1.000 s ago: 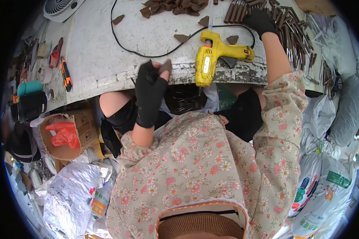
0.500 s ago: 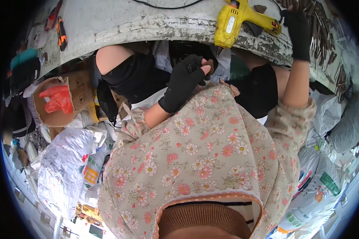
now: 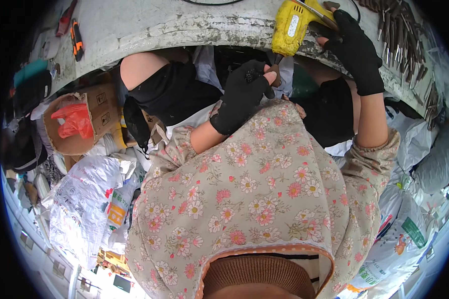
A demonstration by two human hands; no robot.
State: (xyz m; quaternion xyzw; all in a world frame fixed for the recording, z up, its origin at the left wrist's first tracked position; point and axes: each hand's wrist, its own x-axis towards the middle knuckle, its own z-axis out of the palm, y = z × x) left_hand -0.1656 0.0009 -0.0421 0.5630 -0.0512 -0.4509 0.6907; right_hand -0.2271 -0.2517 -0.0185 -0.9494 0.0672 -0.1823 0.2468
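My left hand [image 3: 243, 94], in a black fingerless glove, is closed on a small brown piece [image 3: 274, 75], pinched between thumb and fingers. The piece sits just below the dark nozzle of a yellow hot glue gun [image 3: 290, 31]; whether the two touch I cannot tell. My right hand [image 3: 355, 55], gloved the same way, holds a thin metal rod with a brown handle [image 3: 326, 19]. That rod slants across the top of the glue gun. The fingers cover most of the gun's grip.
Several similar brown-handled rods [image 3: 399, 45] lie heaped on the worn white table [image 3: 209, 27] at the right. An orange-and-black utility knife [image 3: 76, 41] lies at the left. Below stand a cardboard box [image 3: 101, 112] with a red plastic bag [image 3: 74, 121] and white sacks [image 3: 80, 214].
My right hand has come leftward from the rod pile to the glue gun, now with a rod in it. My left hand has shifted slightly right, bringing the brown piece under the nozzle.
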